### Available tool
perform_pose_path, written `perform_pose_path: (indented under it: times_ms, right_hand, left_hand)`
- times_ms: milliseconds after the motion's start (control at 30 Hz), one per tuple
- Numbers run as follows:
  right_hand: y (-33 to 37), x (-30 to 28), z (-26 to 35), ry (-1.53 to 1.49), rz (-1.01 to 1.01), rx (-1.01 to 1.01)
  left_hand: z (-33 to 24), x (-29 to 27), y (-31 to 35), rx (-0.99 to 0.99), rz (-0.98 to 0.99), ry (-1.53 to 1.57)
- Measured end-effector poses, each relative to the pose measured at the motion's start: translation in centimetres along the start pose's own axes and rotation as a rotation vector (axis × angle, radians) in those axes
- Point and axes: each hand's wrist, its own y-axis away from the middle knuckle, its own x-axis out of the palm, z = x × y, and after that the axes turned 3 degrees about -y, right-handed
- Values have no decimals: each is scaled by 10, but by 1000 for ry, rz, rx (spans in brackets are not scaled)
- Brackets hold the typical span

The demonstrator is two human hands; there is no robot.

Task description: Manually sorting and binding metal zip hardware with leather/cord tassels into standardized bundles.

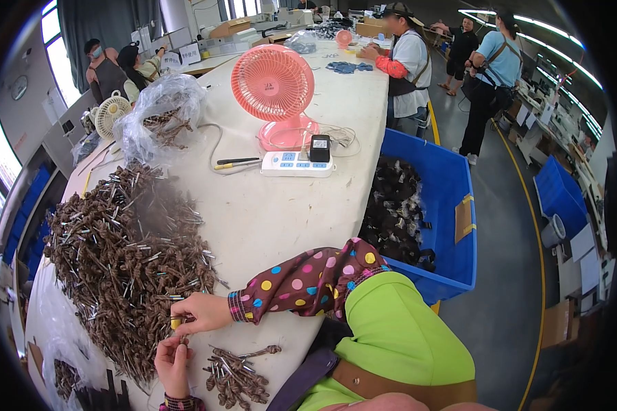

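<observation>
One small brown piece (184, 340), between your two hands at the near edge of the big heap, mostly hidden. Your left hand (173, 366): thumb and fingers narrowed on that piece. Your right hand (200, 313), just above: fingers drawn close, a small yellow item (177, 323) at their tips; whether they grip it, I cannot tell. One small pile of knotted brown cords (236, 378) with metallic tips, just right of your left hand. One large heap of like cords (127, 267), beyond your hands and to their left. One clear plastic bag (163, 113) with more cords inside, behind the heap. One white power strip (296, 165), a black adapter (319, 148) plugged in; one pink fan (273, 83) behind it. One blue crate (448, 205) of dark items, beside the white table (274, 219) on your right.
</observation>
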Motion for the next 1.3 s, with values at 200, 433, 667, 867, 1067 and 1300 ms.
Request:
perform_pose_path:
  times_ms: [200,433,667,867,1067,1300]
  right_hand:
    - [0,3,-10,33,7,-10]
    - [7,-2,-10,95,25,-2]
    - [-2,3,-15,157,136,-76]
    - [2,3,-8,189,153,141]
    - [6,5,-7,62,179,308]
    - [5,7,-16,42,201,277]
  left_hand:
    - [7,-2,-1,-23,8,-8]
    - [16,2,-2,-23,6,20]
    - [19,-3,2,83,-6,-132]
    - [2,-2,-2,87,67,-313]
    - [18,-3,-3,276,24,-348]
    - [22,-3,3,284,-29,-334]
